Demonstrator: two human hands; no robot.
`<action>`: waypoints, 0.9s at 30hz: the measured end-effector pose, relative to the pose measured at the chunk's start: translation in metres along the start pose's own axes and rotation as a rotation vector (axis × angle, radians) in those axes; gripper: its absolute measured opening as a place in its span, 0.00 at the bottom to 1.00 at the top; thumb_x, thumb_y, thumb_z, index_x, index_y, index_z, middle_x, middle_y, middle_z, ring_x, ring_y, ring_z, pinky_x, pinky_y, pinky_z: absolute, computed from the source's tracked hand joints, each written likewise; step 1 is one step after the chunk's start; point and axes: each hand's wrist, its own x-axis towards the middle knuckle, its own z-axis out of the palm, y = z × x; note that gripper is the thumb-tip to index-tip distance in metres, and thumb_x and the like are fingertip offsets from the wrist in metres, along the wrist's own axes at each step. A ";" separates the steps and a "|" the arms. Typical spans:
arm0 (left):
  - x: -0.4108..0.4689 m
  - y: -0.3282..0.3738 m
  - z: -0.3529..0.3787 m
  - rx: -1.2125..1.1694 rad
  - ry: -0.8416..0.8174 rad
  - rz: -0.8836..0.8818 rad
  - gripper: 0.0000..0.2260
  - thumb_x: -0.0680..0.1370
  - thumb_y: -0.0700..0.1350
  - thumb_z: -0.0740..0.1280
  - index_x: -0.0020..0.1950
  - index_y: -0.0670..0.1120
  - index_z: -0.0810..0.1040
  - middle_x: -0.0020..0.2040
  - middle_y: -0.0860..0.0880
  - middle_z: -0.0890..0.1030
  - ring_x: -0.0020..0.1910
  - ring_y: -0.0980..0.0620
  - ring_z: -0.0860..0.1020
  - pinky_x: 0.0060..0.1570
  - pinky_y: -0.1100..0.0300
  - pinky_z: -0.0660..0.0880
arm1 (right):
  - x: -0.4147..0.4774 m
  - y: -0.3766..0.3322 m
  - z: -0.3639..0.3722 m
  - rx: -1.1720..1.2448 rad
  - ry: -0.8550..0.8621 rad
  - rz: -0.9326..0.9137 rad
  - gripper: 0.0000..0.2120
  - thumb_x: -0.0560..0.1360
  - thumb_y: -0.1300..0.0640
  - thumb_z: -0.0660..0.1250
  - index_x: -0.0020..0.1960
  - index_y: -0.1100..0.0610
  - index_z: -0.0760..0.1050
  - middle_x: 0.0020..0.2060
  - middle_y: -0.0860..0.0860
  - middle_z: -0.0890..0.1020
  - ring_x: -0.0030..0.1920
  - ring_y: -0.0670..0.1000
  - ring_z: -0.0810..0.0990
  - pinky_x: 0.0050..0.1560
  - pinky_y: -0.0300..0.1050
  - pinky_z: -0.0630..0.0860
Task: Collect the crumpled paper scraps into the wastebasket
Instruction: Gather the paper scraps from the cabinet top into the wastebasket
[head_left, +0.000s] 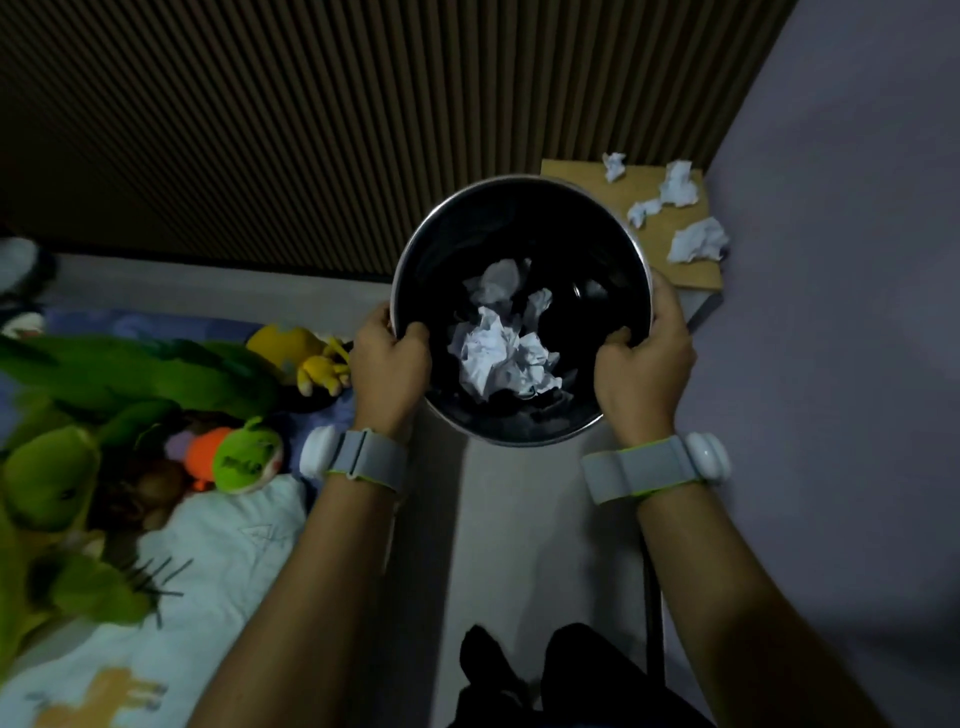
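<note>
The wastebasket (519, 180) is held between the left hand (389, 364) and right hand (644, 364), fingers (415, 332) of each curled over its metal rim. Several crumpled paper scraps (498, 358) lie inside it. Four loose scraps (696, 240) sit on the wooden surface (654, 260) just beyond.

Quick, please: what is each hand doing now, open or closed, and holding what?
Left hand: closed, gripping the wastebasket rim.
Right hand: closed, gripping the rim on the opposite side.
</note>
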 end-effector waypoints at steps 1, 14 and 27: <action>0.003 0.002 0.001 -0.045 0.009 -0.036 0.06 0.71 0.42 0.63 0.44 0.43 0.77 0.38 0.48 0.80 0.40 0.47 0.78 0.40 0.49 0.75 | 0.004 -0.003 0.002 0.007 -0.015 -0.011 0.30 0.68 0.70 0.58 0.66 0.48 0.72 0.56 0.49 0.82 0.56 0.52 0.79 0.49 0.33 0.70; 0.091 0.030 0.077 0.067 0.031 -0.012 0.10 0.73 0.43 0.62 0.42 0.36 0.75 0.39 0.35 0.80 0.38 0.40 0.78 0.39 0.42 0.76 | 0.143 0.007 0.055 0.076 -0.095 -0.033 0.29 0.69 0.70 0.58 0.65 0.49 0.74 0.53 0.51 0.83 0.54 0.53 0.80 0.52 0.40 0.75; 0.232 0.046 0.161 0.068 0.121 -0.079 0.04 0.72 0.38 0.63 0.38 0.39 0.74 0.32 0.44 0.77 0.32 0.47 0.74 0.33 0.50 0.74 | 0.289 0.018 0.152 0.101 -0.180 -0.055 0.29 0.68 0.71 0.57 0.64 0.50 0.75 0.53 0.50 0.83 0.54 0.52 0.80 0.49 0.39 0.75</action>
